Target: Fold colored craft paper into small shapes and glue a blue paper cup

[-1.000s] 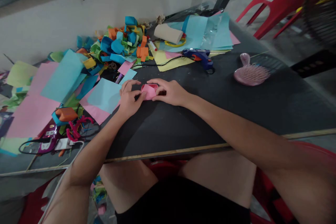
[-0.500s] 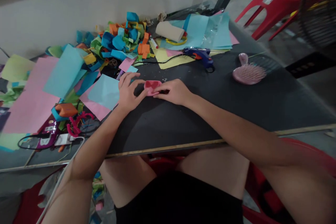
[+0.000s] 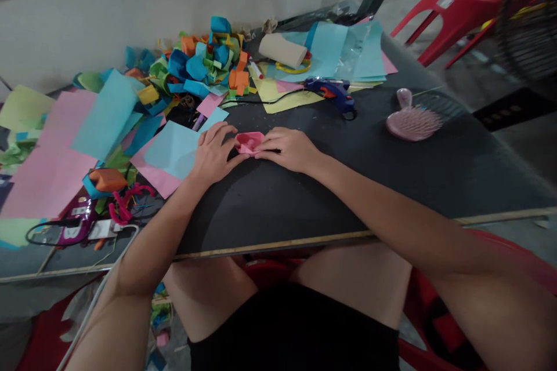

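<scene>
A small folded pink paper piece (image 3: 249, 141) lies on the black table (image 3: 304, 197) between my hands. My left hand (image 3: 215, 153) pinches its left edge, fingers partly spread over it. My right hand (image 3: 287, 148) presses the right side down with closed fingertips. Both hands rest on the tabletop, and part of the paper is hidden under my fingers.
Loose blue and pink sheets (image 3: 104, 122) cover the left side, behind them a heap of folded coloured paper pieces (image 3: 204, 66). A blue glue gun (image 3: 333, 91), a paper roll (image 3: 282, 49) and a pink hairbrush (image 3: 411, 119) lie further back. Red chairs (image 3: 456, 0) stand at the right.
My left hand's fingers lifted off the pink piece half a second ago and have come back down on it. The pink piece has been turned and flattened slightly.
</scene>
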Motion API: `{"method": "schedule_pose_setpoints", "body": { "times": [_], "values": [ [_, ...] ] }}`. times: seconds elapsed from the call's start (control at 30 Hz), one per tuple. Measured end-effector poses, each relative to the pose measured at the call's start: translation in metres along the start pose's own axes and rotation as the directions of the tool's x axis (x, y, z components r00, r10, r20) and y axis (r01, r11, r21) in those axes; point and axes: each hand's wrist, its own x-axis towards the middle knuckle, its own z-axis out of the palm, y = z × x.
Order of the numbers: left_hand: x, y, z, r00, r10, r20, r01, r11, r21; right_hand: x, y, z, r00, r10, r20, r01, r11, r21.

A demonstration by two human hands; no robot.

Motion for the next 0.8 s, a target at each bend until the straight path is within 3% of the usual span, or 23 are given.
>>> {"method": "schedule_pose_setpoints", "body": {
  "times": [0.3,0.47,0.67,0.8],
  "values": [
    [0.001,-0.001,0.004,0.997,-0.047,-0.054,0.039,0.989,-0.142,0.002,-0.005,-0.003,1.000,0.016,0.023,-0.015,0.998,-0.058],
    [0.000,0.002,0.000,0.991,-0.095,-0.092,0.085,0.991,-0.099,0.003,-0.010,-0.006,0.998,0.006,0.055,-0.001,0.996,-0.091],
    [0.001,0.011,-0.001,0.999,0.042,0.034,-0.037,0.991,-0.131,0.005,-0.013,-0.007,0.997,-0.049,0.061,0.055,0.993,-0.101],
    [0.001,0.010,0.004,1.000,-0.008,-0.002,0.007,0.988,-0.157,0.003,-0.011,-0.004,0.997,-0.083,0.002,0.083,0.993,-0.089]
  ]
}}
